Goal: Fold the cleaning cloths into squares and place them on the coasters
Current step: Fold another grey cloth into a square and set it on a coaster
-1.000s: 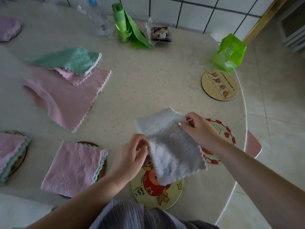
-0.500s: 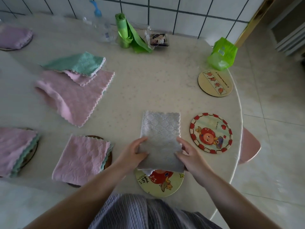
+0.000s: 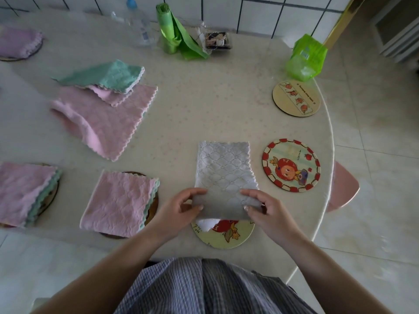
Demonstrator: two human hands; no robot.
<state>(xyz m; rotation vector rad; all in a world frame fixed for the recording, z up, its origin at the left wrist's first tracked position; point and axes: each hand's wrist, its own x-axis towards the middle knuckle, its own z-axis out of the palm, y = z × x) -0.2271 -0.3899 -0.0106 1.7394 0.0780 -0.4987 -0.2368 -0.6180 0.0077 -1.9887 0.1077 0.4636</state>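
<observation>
A grey cleaning cloth point(image 3: 223, 168) lies folded into a long strip on the table, pointing away from me. My left hand point(image 3: 181, 207) pinches its near left corner and my right hand point(image 3: 265, 209) pinches its near right corner, lifting that end. Under the lifted end sits a yellow cartoon coaster point(image 3: 226, 234), partly covered. To the right lies a bare red-rimmed coaster point(image 3: 291, 165), and farther back a tan coaster point(image 3: 295, 98). A folded pink cloth point(image 3: 118, 202) rests on a dark coaster at my left.
Loose pink cloths point(image 3: 106, 118) and a teal cloth point(image 3: 108, 75) lie at the left middle. Another folded stack point(image 3: 25, 191) sits at the far left edge. A green bag roll point(image 3: 172, 35), a clear bottle point(image 3: 138, 23) and a green packet point(image 3: 305, 57) stand along the back. The table's rounded edge point(image 3: 328, 155) is at the right.
The grey cloth went from hanging in the air between my hands to lying flat as a folded strip. Both hands moved to its near end and are lifting it.
</observation>
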